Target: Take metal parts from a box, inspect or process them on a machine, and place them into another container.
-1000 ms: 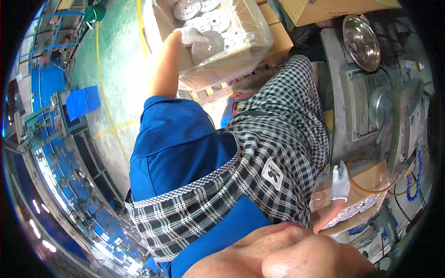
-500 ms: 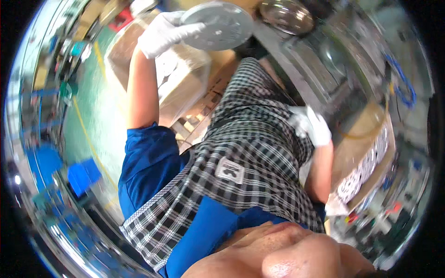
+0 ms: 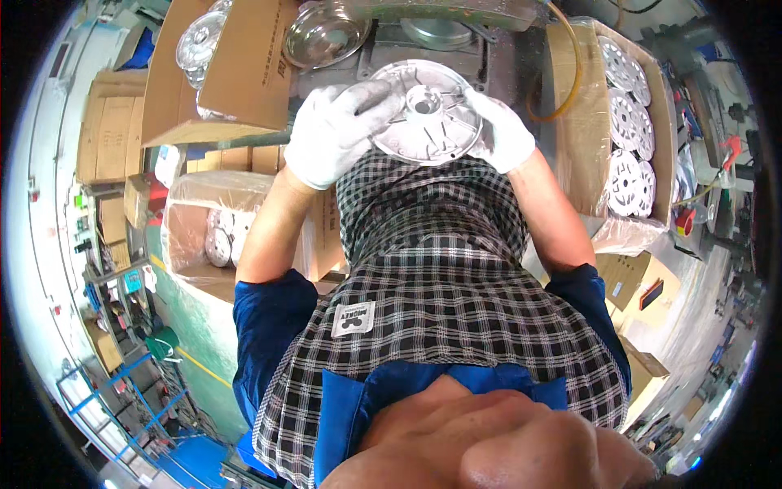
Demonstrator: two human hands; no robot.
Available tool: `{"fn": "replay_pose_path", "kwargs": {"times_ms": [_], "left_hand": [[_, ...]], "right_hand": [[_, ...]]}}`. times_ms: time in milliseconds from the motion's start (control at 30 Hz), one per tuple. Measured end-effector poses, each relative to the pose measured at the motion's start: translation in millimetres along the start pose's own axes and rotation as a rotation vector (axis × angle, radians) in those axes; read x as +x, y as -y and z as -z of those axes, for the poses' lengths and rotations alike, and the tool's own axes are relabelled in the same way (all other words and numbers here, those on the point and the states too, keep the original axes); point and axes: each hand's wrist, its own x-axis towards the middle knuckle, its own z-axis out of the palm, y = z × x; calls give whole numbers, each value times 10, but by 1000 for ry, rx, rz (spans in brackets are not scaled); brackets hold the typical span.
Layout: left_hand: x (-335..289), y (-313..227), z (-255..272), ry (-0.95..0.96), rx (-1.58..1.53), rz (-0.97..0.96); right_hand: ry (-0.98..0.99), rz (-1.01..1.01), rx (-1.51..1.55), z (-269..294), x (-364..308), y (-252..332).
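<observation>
In front of my apron, a round silvery metal disc casting (image 3: 432, 137) is held up between both hands, its ribbed face with a raised central hub showing. My left hand (image 3: 330, 138), in a white glove with darkened fingertips, grips the disc's left edge, the fingers reaching over its face. On the opposite edge, my right hand (image 3: 507, 137), also gloved in white, has its thumb on the rim; its other fingers are partly hidden behind the disc. Beyond the disc lies a dark metal work surface bearing a round metal piece (image 3: 440, 34).
A shiny metal bowl (image 3: 326, 39) sits at the far left of the work surface. Cardboard boxes holding metal discs stand left (image 3: 244, 73) and right (image 3: 574, 130). Another plastic-lined box (image 3: 191, 191) with discs is lower left. A yellow hose (image 3: 578, 61) curves beside the right box.
My left hand has brought the disc from the upper left to in front of my body. My right hand has risen from beside the apron and taken the disc's right edge.
</observation>
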Motion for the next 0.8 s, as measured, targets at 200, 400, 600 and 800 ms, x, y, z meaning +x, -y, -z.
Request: {"fn": "replay_pose_path", "kwargs": {"times_ms": [200,400,600,800], "left_hand": [[110,153,-300,-406,-1053,527],[667,105,-375,-504,-1036,683],[1161,364,-75,-474,-914,758],[1871,1300,-420,-385,-484,866]], "right_hand": [[-45,269,-241,-151,-83,9],[-131,460,-483,-437,123,-138],[-119,261,-865,-335,-118,-95],[-200,73,-789,285,-305,-449]]}}
